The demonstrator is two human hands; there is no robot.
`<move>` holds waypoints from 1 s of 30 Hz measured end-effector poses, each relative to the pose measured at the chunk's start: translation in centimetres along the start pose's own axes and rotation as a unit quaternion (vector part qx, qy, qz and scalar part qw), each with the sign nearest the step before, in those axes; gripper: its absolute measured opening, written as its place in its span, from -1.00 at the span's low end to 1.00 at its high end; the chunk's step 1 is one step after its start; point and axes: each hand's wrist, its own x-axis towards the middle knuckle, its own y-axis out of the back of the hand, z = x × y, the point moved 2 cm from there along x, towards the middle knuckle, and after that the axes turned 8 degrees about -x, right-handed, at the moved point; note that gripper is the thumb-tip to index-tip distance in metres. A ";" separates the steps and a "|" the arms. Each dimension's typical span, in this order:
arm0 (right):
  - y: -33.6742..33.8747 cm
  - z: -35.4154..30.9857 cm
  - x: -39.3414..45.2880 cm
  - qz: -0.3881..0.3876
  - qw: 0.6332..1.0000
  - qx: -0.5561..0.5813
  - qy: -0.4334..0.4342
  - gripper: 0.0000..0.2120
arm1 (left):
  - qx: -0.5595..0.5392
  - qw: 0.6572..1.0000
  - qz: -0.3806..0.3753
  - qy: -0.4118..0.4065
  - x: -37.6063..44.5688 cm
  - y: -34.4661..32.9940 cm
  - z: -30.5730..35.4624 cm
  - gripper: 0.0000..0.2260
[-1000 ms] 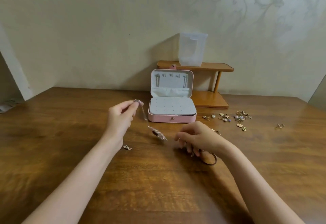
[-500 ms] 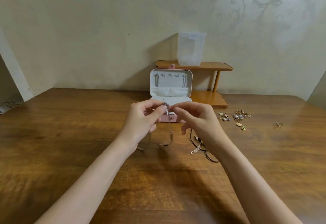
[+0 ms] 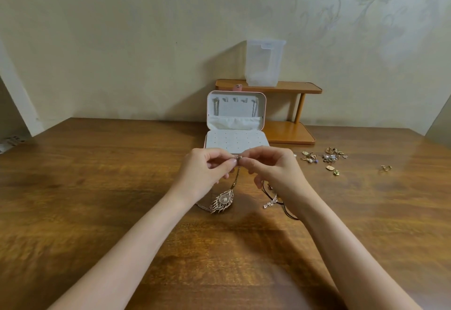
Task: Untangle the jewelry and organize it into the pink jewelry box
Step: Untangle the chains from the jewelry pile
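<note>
The pink jewelry box (image 3: 236,124) stands open at the back of the table, with chains hanging in its lid and a white perforated tray below. In front of it, my left hand (image 3: 207,170) and my right hand (image 3: 273,168) pinch the top end of a gold necklace together at the clasp. Its feather pendant (image 3: 223,201) hangs down and touches the table, the chain trailing left of it. A black cord necklace with a silver charm (image 3: 271,203) lies under my right wrist.
A pile of small earrings and charms (image 3: 323,158) lies right of the box, with one stray piece (image 3: 385,168) farther right. A wooden two-tier shelf (image 3: 290,112) stands behind, with a clear plastic container (image 3: 264,63) on top.
My hands came together over the necklace's top end from apart. The feather pendant now hangs still between my wrists, and the black cord necklace lies free of my right hand.
</note>
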 end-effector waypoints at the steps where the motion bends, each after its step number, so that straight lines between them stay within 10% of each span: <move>1: 0.1 0.1 0.0 -0.002 1.000 0.008 -0.006 -0.93 | -0.006 1.000 -0.001 0.000 -0.1 0.0 0.1 -0.88; 16: 0.1 1.2 0.3 0.000 0.996 -0.092 -0.003 -0.86 | 0.109 0.991 0.015 -0.079 -0.6 -0.1 0.4 -0.87; 23: 0.2 0.8 0.1 -0.057 0.980 -0.178 0.062 -0.95 | 0.026 0.995 -0.055 0.073 -0.3 0.2 -0.5 -0.89; 30: 0.0 1.3 -0.4 -0.121 0.992 -0.023 -0.017 -0.93 | -0.030 0.993 -0.077 0.087 -0.5 0.2 -0.7 -0.89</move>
